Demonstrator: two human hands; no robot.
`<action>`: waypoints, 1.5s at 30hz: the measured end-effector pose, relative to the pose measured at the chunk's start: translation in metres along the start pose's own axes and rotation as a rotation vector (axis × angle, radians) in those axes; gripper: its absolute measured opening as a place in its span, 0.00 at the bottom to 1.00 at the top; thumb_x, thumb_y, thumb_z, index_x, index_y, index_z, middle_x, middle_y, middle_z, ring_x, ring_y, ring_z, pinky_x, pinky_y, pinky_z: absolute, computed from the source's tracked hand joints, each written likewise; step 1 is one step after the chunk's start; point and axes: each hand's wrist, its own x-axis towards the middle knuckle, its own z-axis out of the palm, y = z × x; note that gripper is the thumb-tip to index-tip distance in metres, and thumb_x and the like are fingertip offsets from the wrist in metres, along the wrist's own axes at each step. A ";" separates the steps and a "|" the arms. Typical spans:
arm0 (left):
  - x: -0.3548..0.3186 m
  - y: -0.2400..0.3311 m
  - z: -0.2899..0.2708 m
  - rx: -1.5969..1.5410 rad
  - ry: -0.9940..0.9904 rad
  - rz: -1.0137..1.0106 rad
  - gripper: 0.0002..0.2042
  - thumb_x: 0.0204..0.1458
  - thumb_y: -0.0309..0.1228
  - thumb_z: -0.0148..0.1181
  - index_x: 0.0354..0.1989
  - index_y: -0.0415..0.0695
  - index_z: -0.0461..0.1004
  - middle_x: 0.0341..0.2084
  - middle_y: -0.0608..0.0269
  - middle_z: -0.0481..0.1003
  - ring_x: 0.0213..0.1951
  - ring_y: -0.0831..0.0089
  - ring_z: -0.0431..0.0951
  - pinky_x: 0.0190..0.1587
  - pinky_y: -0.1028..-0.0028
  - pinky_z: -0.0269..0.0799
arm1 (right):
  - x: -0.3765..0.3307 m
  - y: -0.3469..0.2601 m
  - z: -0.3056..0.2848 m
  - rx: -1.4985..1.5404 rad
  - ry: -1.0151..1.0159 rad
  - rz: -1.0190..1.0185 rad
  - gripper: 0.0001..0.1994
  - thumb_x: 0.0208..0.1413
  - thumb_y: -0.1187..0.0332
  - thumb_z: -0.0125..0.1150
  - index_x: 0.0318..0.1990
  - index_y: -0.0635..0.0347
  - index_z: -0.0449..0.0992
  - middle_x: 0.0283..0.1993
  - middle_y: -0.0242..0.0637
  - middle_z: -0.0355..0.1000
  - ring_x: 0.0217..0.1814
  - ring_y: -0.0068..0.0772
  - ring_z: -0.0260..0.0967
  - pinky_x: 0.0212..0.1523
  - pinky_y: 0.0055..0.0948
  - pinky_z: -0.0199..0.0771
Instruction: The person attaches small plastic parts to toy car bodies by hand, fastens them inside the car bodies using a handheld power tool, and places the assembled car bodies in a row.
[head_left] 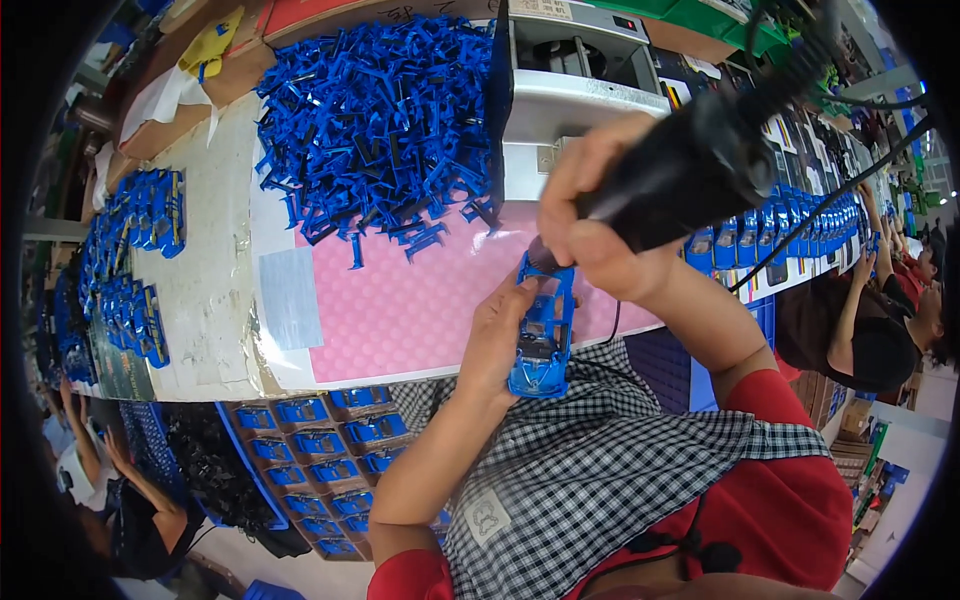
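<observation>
My left hand (495, 335) grips a blue plastic toy car body (541, 372) by its side, over the front edge of the table. In my right hand (600, 235) is a thick black electric screwdriver (690, 175), tilted, with its cable running off to the upper right. The tool's dark ribbed nose (545, 257) points down at the far end of the car body; its tip is hidden, so I cannot tell whether it touches a screw. Beneath and left of my hands lies a pink bubble-textured mat (410, 300).
A heap of small blue plastic parts (375, 120) covers the back of the mat. Right of it stands a metal machine (590, 95). Blue car bodies line the right (770, 235) and left (145, 225). A compartmented tray (290, 415) sits below left. Co-workers (880, 330) occupy both sides.
</observation>
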 end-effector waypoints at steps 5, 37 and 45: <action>-0.001 0.002 0.005 -0.001 -0.035 0.022 0.16 0.59 0.38 0.46 0.48 0.40 0.66 0.30 0.59 0.75 0.24 0.77 0.75 0.25 0.79 0.73 | 0.012 0.010 -0.002 0.291 -0.161 0.086 0.24 0.39 0.63 0.70 0.37 0.60 0.59 0.22 0.36 0.64 0.19 0.21 0.61 0.19 0.19 0.65; 0.000 -0.002 0.007 -0.021 -0.005 0.024 0.16 0.58 0.38 0.46 0.51 0.44 0.66 0.31 0.59 0.75 0.26 0.78 0.75 0.26 0.79 0.74 | -0.023 -0.034 -0.012 -0.117 0.162 0.055 0.27 0.47 0.47 0.62 0.41 0.53 0.53 0.27 0.35 0.61 0.21 0.24 0.63 0.26 0.24 0.69; -0.002 -0.005 0.006 -0.030 0.016 0.010 0.17 0.58 0.38 0.47 0.52 0.44 0.65 0.32 0.61 0.75 0.29 0.78 0.76 0.28 0.78 0.74 | -0.032 -0.025 -0.012 -0.077 0.274 0.040 0.27 0.48 0.49 0.62 0.41 0.53 0.53 0.26 0.36 0.61 0.20 0.25 0.63 0.24 0.25 0.69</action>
